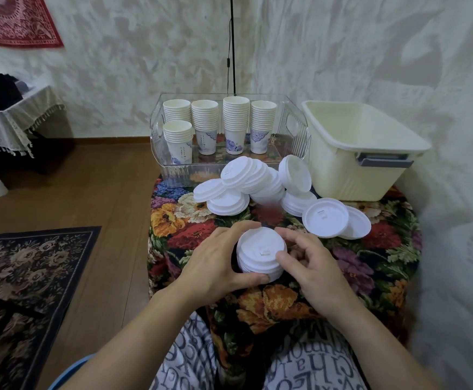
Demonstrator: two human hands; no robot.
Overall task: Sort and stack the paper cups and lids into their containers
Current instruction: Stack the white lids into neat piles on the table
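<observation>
Both hands on a short lid stack [260, 256] at table front: left hand [218, 266] fingers curled round its left side, right hand [311, 266] pinching right edge. Loose lids [258, 187] mid-table. Cup stacks [218, 125] in clear bin [170, 175]; cream tub [350, 153] looks empty, interior only partly visible.

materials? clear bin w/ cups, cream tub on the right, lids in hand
Clear bin: transparent glossy ribbed plastic; the cups show through its walls.
Cream tub: opaque plastic with a soft sheen, moulded rim and grey handle.
Stack of lids held by both hands: matte white, probably thin moulded plastic, possibly pulp fibre.
</observation>
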